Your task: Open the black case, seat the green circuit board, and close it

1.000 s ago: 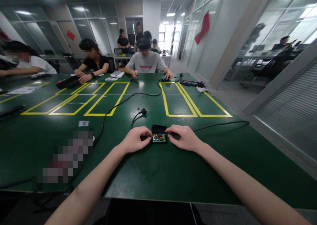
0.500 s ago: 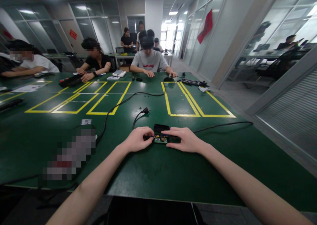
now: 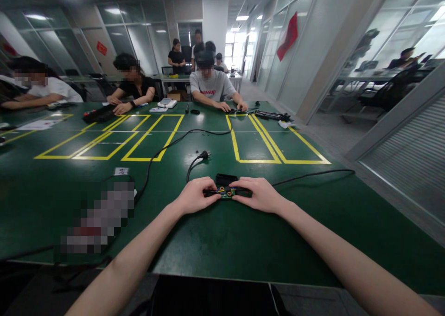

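A small green circuit board [image 3: 227, 195] with copper-coloured ring coils and thin wires lies between my two hands, low over the table. My left hand [image 3: 196, 196] pinches its left end, where a black cable runs in under the fingers. On the right end, the thumb and fingers of my right hand [image 3: 259, 195] are closed as well; a dark cable lies within that grip. Just behind the board sits an open black plastic case half [image 3: 226, 179]. The fingers partly cover both ends of the board.
A black power plug [image 3: 204, 155] on its cord lies beyond my left hand. Another black cable [image 3: 313, 174] stretches to the right. A blurred-out long object [image 3: 104, 214] rests at left. Yellow tape outlines [image 3: 259, 162] mark the green table [image 3: 222, 246]. Co-workers sit across it.
The board has turned and lifted slightly, showing more of its coils. My right fingers have closed in on its right end. Across the table, a co-worker's hands have come together.
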{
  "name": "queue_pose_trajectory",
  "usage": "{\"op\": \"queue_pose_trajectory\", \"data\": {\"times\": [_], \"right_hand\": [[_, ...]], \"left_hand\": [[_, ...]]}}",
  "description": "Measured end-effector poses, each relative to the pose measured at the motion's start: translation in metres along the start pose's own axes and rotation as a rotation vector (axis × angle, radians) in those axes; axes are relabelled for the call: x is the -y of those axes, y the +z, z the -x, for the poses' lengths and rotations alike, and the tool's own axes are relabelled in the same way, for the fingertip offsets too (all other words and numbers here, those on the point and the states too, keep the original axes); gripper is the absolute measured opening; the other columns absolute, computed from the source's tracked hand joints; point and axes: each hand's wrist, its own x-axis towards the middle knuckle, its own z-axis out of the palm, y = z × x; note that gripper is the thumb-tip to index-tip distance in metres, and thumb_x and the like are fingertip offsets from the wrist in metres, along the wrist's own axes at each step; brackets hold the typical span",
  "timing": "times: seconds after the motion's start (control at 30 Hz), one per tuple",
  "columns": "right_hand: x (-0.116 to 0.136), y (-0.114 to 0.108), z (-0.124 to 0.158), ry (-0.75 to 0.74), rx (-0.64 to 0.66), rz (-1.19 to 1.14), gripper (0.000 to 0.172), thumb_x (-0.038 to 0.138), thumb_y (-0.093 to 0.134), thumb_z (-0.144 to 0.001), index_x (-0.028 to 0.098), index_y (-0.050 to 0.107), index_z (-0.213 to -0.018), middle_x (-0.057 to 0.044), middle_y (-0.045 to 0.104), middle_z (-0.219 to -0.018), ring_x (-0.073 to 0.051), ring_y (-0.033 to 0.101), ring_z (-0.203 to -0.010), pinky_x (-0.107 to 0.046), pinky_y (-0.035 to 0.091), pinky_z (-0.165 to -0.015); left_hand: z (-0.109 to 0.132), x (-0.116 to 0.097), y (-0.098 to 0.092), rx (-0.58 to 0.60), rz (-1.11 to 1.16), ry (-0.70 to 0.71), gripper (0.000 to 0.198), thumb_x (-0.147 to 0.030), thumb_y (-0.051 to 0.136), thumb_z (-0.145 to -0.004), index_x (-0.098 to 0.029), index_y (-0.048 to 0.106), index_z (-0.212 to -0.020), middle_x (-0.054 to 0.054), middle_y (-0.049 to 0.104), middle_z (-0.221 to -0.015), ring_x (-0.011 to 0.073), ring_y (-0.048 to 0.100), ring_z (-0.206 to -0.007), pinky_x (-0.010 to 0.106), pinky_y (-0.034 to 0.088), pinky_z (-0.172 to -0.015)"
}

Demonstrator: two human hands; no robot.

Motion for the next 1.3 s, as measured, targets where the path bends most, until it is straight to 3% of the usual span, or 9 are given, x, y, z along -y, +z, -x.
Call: {"op": "queue_pose_trajectory", "data": {"times": [0.37,0.63,0.87,1.07,1.17,1.3], "right_hand": [[0.002,0.002,-0.002,0.005,-0.005,0.01,0.024,0.036,0.07,-0.091,0.023,0.074,-0.11,-0.006,0.078,-0.1,-0.022,0.075,-0.086,-0.03,0.054,-0.075],[0.003,0.004,-0.002,0.022,-0.005,-0.024,0.024,0.036,0.07,-0.091,0.022,0.074,-0.111,-0.006,0.079,-0.101,-0.023,0.075,-0.088,-0.031,0.055,-0.077],[0.004,0.002,-0.002,0.007,0.037,-0.06,0.022,0.035,0.068,-0.092,0.021,0.075,-0.108,-0.007,0.078,-0.098,-0.022,0.074,-0.086,-0.031,0.055,-0.076],[-0.001,-0.002,0.0,-0.005,0.007,-0.074,0.035,0.028,0.063,-0.093,0.021,0.067,-0.127,-0.005,0.074,-0.093,-0.018,0.069,-0.075,-0.028,0.051,-0.069],[-0.004,-0.005,0.001,-0.009,0.015,-0.138,0.024,0.022,0.061,-0.09,0.019,0.068,-0.113,-0.003,0.07,-0.087,-0.013,0.06,-0.061,-0.026,0.047,-0.061],[-0.005,-0.008,0.001,-0.037,0.022,-0.211,0.008,0.021,0.059,-0.089,0.02,0.067,-0.089,-0.002,0.067,-0.081,-0.013,0.058,-0.063,-0.025,0.045,-0.06]], "left_hand": [[0.0,0.001,-0.001,0.027,0.011,0.047,0.011,-0.017,0.063,-0.086,-0.017,0.066,-0.075,0.0,0.062,-0.074,0.0127,0.056,-0.066,0.023,0.04,-0.063],[-0.001,0.002,-0.002,-0.004,0.031,0.042,0.008,-0.015,0.064,-0.083,-0.017,0.066,-0.075,-0.001,0.062,-0.073,0.012,0.054,-0.065,0.023,0.039,-0.063],[-0.002,0.001,-0.003,0.044,0.009,0.021,0.012,-0.018,0.063,-0.084,-0.017,0.067,-0.073,-0.001,0.064,-0.071,0.0121,0.055,-0.063,0.023,0.04,-0.061],[0.001,0.004,-0.004,0.037,-0.026,0.044,0.012,-0.02,0.063,-0.086,-0.019,0.072,-0.078,0.001,0.068,-0.077,0.0143,0.062,-0.069,0.024,0.043,-0.065],[0.001,0.005,-0.005,0.016,-0.039,0.063,0.013,-0.015,0.061,-0.083,-0.019,0.074,-0.082,0.002,0.07,-0.081,0.0155,0.064,-0.074,0.025,0.046,-0.068],[0.001,0.006,-0.006,0.001,-0.032,0.05,0.015,-0.014,0.062,-0.08,-0.019,0.074,-0.088,0.002,0.069,-0.081,0.0156,0.063,-0.073,0.026,0.047,-0.069]]}}
